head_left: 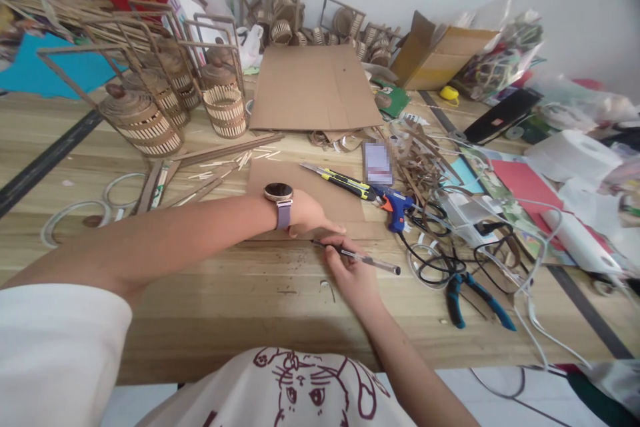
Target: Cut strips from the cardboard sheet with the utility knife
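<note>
My left hand (311, 213), with a watch (279, 193) on its wrist, lies on a piece of brown cardboard (265, 173). One finger is stretched out to the right along the cardboard's near edge; other fingers are partly hidden beneath the hand. In my right hand (354, 277) is a pen (375, 261), gripped between thumb and fingers. Its tip points left at the near edge of the cardboard, just below my left hand. Beyond, two utility knives (340, 181) lie across the cardboard, and a blue glue gun (399, 210) rests at its right.
Several bamboo lanterns (135, 121) stand at the back left. A larger cardboard sheet (313, 90) lies behind. To the right are blue-handled pliers (477, 303), tangled cables (430, 267), a phone (378, 162), wood strips (425, 160) and a paper roll (575, 157).
</note>
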A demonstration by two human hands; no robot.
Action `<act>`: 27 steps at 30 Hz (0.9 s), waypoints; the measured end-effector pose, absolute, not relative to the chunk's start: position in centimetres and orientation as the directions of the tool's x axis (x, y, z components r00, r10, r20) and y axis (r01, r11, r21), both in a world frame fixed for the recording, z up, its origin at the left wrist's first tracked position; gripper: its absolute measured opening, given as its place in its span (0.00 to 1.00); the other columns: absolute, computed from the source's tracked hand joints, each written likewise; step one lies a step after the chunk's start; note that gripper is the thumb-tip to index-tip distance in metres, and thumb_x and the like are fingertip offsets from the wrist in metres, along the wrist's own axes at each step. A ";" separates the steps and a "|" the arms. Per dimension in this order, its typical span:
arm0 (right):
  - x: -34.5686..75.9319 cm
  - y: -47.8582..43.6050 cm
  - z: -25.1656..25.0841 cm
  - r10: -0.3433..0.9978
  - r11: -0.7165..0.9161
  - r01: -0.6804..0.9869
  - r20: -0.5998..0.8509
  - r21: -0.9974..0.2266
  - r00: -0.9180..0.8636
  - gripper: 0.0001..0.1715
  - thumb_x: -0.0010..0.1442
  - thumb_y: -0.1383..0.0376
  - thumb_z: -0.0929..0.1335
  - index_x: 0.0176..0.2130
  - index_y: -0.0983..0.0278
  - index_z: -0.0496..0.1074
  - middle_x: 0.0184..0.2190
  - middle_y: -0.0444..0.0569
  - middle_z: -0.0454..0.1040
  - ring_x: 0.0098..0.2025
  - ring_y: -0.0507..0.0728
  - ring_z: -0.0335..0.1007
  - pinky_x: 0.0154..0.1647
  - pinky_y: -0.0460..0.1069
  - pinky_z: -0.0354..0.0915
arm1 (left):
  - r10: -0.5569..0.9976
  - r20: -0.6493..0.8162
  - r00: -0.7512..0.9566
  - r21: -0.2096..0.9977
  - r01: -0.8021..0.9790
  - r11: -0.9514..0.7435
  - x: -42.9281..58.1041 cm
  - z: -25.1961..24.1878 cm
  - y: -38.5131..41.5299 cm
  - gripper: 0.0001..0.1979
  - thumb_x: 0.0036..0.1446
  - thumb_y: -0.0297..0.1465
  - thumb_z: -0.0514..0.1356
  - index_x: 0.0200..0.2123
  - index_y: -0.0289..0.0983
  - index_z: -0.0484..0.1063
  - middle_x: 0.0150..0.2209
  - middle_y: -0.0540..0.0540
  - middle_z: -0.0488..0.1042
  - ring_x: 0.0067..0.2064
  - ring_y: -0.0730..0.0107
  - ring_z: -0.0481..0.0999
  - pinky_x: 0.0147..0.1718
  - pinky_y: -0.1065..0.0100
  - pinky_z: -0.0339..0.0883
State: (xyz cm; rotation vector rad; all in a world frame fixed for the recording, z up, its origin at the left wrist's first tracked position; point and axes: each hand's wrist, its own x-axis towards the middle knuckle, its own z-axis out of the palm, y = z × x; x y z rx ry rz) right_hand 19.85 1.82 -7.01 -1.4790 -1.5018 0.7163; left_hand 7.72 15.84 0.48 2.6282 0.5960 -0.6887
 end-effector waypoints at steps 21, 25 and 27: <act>29.1 -0.8 -5.3 0.818 -0.170 0.669 0.275 -0.724 0.505 0.17 0.60 0.53 0.66 0.37 0.61 0.77 0.28 0.49 0.80 0.28 0.59 0.76 0.31 0.52 0.70 | 0.236 -0.687 0.687 0.092 0.405 -0.910 7.9 1.3 15.4 0.59 0.47 0.14 0.64 0.71 0.62 0.40 0.40 0.50 0.83 0.31 0.63 0.77 0.33 0.68 0.67; 27.2 0.2 -5.7 0.881 -0.009 0.791 0.369 -0.612 0.295 0.16 0.64 0.56 0.64 0.44 0.58 0.78 0.41 0.50 0.82 0.42 0.61 0.79 0.42 0.53 0.73 | 0.260 -0.687 0.679 0.054 0.405 -0.913 7.9 2.2 15.0 0.57 0.49 0.14 0.63 0.72 0.60 0.40 0.40 0.49 0.82 0.32 0.63 0.77 0.32 0.69 0.66; 26.7 1.1 -6.2 0.927 0.047 0.823 0.332 -0.567 0.176 0.17 0.66 0.56 0.63 0.47 0.57 0.77 0.44 0.50 0.82 0.44 0.61 0.79 0.43 0.53 0.73 | 0.260 -0.670 0.696 0.059 0.399 -0.915 7.7 2.4 14.8 0.56 0.50 0.15 0.62 0.72 0.60 0.41 0.41 0.48 0.81 0.33 0.64 0.76 0.32 0.70 0.65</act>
